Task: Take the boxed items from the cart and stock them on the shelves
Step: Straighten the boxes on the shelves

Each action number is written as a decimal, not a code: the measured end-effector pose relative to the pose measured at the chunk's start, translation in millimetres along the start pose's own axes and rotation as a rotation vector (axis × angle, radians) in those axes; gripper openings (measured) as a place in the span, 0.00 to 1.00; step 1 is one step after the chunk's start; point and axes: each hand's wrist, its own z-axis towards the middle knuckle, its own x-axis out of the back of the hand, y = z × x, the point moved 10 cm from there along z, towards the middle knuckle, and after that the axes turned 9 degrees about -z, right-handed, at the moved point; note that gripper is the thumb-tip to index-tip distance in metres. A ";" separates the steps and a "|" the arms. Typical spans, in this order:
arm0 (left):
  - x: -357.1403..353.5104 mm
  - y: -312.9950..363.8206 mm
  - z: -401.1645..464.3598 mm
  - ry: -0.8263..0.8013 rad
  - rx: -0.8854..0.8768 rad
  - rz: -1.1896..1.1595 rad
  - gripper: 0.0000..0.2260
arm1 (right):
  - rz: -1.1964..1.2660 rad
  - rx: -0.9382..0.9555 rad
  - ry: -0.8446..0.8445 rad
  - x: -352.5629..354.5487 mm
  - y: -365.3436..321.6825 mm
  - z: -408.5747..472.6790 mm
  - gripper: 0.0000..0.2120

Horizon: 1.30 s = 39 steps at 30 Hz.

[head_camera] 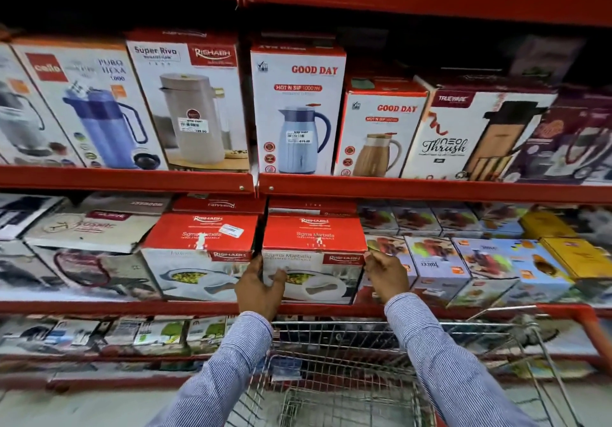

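Both hands on the red-and-white casserole box (314,257), middle shelf (132,307), dead centre of view. Left hand (260,289) gripping the box's nine o'clock edge, thumb across the front; right hand (385,276) pinching its three o'clock corner, fingers (372,257) curled on the cardboard. Best pushed straight back, flush with the twin box (198,254) at nine o'clock, front face squared to the shelf lip. Wire cart (347,377) down at six o'clock: little visible inside, contents unclear.

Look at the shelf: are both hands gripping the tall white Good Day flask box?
No; the left hand and right hand hold the red-topped Rishabh casserole box one shelf lower.
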 end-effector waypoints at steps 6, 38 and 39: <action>0.0 2.4 -3.0 -0.048 -0.018 0.031 0.27 | 0.020 0.007 0.000 -1.1 1.4 -2.7 0.17; 53.5 184.3 85.0 0.037 -0.397 -0.187 0.27 | 0.297 0.212 0.225 46.9 -207.9 32.5 0.27; 51.3 183.9 87.4 0.021 -0.395 -0.187 0.27 | 0.298 0.204 0.243 46.1 -207.2 33.1 0.27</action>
